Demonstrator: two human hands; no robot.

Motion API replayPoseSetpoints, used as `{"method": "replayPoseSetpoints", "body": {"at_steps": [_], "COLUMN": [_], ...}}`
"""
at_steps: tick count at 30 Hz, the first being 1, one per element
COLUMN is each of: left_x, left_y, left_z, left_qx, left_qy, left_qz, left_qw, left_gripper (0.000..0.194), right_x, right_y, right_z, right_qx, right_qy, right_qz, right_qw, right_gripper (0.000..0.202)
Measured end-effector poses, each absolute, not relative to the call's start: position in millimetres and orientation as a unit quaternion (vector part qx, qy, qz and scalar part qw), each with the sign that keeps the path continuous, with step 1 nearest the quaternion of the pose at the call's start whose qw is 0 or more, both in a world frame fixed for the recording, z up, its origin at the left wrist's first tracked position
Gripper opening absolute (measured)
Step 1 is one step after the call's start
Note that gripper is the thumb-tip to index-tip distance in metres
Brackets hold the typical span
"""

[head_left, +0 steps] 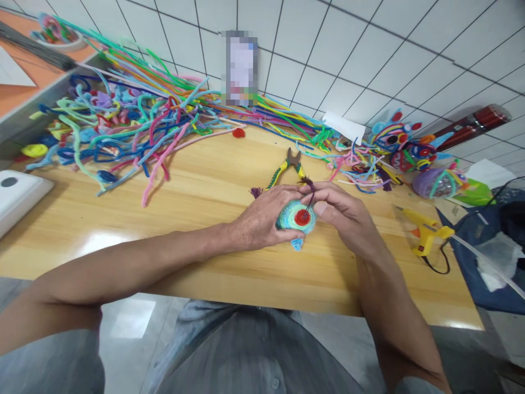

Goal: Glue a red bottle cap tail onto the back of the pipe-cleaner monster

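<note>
My left hand (262, 219) grips a small coiled pipe-cleaner disc (296, 217), light blue and green with a red centre, just above the wooden table (197, 186). My right hand (344, 210) meets it from the right, its fingers pinching a dark purple pipe cleaner (309, 189) that runs down to the disc's red centre. A frayed purple end (256, 191) sticks out to the left behind my left hand. Both hands touch at the fingertips over the disc.
Yellow-handled pliers (287, 167) lie just behind my hands. A big heap of coloured pipe cleaners (135, 115) covers the back left. Finished pipe-cleaner figures (404, 145) stand at the back right. A yellow glue gun (426, 232) lies right. A white box (18, 194) sits at the left edge.
</note>
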State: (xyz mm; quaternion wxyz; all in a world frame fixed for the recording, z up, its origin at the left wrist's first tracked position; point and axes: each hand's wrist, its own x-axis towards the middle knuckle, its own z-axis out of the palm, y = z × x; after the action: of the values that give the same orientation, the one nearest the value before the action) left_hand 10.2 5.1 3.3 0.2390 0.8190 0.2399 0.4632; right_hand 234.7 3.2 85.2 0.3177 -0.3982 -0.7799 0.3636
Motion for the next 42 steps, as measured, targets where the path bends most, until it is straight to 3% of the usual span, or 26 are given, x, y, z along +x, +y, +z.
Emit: {"method": "replayPoseSetpoints", "body": {"at_steps": [14,20,28,34,42], "left_x": [9,9,9,8,10], "left_y": [5,6,5,5,6], "left_z": [4,4,4,5,3], "left_qx": [0.824,0.824,0.824,0.825,0.824], "left_qy": [0.249,0.244,0.242,0.247,0.237], "left_qz": [0.458,0.462,0.462,0.455,0.472], "left_qw": [0.221,0.221,0.220,0.228,0.203], "left_gripper": [0.063,0.064,0.064,0.063,0.065], "right_x": [238,234,228,231,232], "right_y": [6,-2,-13,-18,-24], "right_z": [72,81,83,83,84], "right_qx": [-0.454,-0.402,-0.340,-0.330,-0.328], "right_qy": [-0.742,-0.814,-0.883,-0.896,-0.907], "right_qz": [0.318,0.230,0.092,0.055,-0.010], "right_qw": [0.377,0.350,0.310,0.292,0.264], "right_gripper": [0.014,0.024,0.013,0.008,0.016]}}
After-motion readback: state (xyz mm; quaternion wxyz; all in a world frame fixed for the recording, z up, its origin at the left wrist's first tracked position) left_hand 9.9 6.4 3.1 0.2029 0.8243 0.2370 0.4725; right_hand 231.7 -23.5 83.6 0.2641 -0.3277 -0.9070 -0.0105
